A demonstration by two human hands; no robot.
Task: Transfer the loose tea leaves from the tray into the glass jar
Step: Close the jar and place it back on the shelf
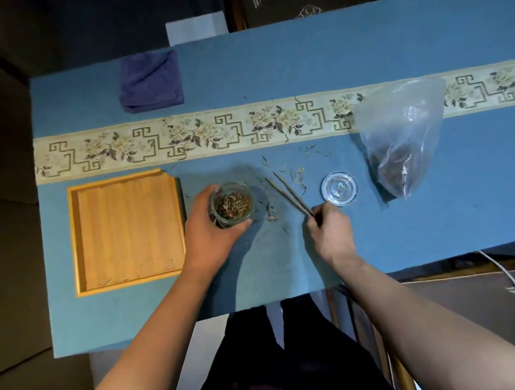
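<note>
On the blue bench (265, 63), just right of the wooden tray (126, 231), the left hand (209, 234) is wrapped around the glass jar (233, 204), fingers (240, 225) curled snug against its side. The jar stands upright with its mouth open, and there's a dark heap of tea leaves (232, 205) inside. The tray looks nearly bare, only a few specks near its front edge. Over to the right, the right hand (331, 231) pinches the back end of a pair of tongs (289, 195), its fingers closed tight on them, the tips angled up and left over scattered leaves (298, 176) lying loose on the cloth between jar and lid. The glass lid (339, 189) lies flat, well apart from the jar. Farther right a clear plastic bag (403, 139) slumps with dark leaf at the bottom. A folded purple cloth (149, 81) sits at the far side.
</note>
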